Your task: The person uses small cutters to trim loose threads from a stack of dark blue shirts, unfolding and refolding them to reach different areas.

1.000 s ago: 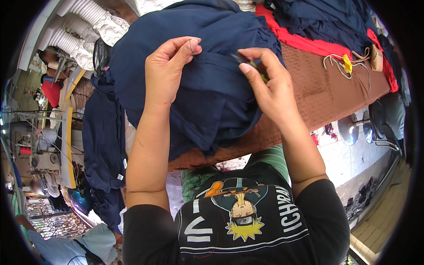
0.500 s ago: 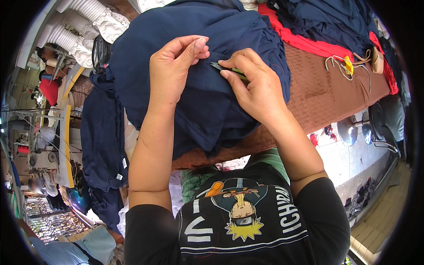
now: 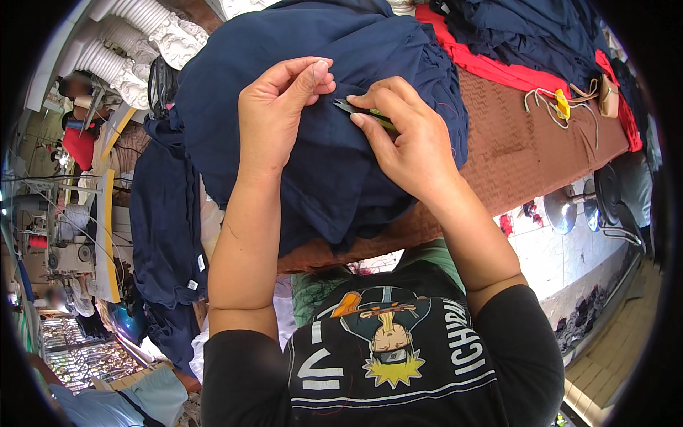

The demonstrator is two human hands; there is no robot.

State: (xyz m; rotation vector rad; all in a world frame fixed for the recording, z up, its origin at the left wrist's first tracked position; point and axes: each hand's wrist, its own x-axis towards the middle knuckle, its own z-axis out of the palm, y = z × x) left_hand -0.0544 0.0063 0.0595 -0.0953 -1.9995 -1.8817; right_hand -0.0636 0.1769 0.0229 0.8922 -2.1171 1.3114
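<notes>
Head view shows me the left hand (image 3: 281, 96) pinched, contents unclear, over navy cloth (image 3: 331, 181) at twelve o'clock, right hand (image 3: 410, 132) gripping snips (image 3: 370, 112) at the pinch's four o'clock, no finished cut visible.

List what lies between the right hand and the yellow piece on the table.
In the head view, from the right hand: navy cloth, then brown table cover, then pale cords beside the yellow piece.

White columns (image 3: 179, 43) (ornate), red cloth (image 3: 469, 58).
</notes>
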